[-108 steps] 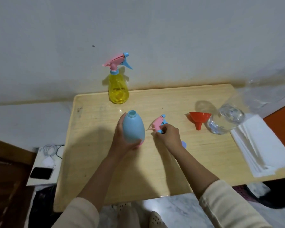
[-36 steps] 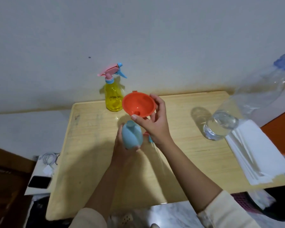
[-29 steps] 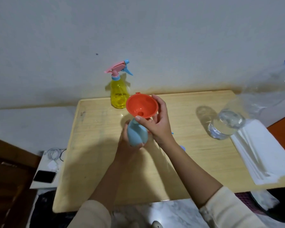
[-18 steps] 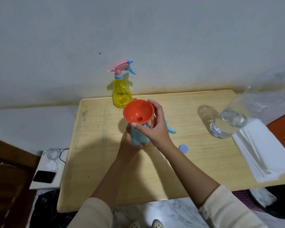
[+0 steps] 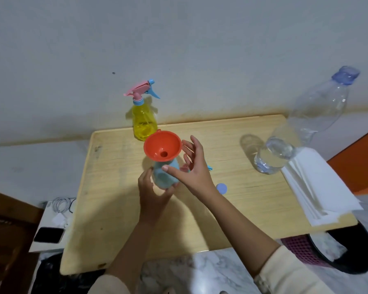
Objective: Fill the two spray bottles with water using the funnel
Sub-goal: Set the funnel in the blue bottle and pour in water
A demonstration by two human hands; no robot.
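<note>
Here, two spray bottles [image 5: 165,174] [image 5: 144,122], one funnel [image 5: 162,146], one water bottle [image 5: 295,132].

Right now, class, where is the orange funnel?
In the head view, the orange funnel sits in the mouth of the blue spray bottle, mid-table, just in front of the yellow spray bottle, with the right hand open beside it.

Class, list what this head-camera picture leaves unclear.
- Blue spray bottle: neck opening hidden by the orange funnel.
- Its sprayer head: mostly behind the right hand.
- Yellow spray bottle: water level unreadable.
- Phone: too dark.
</note>
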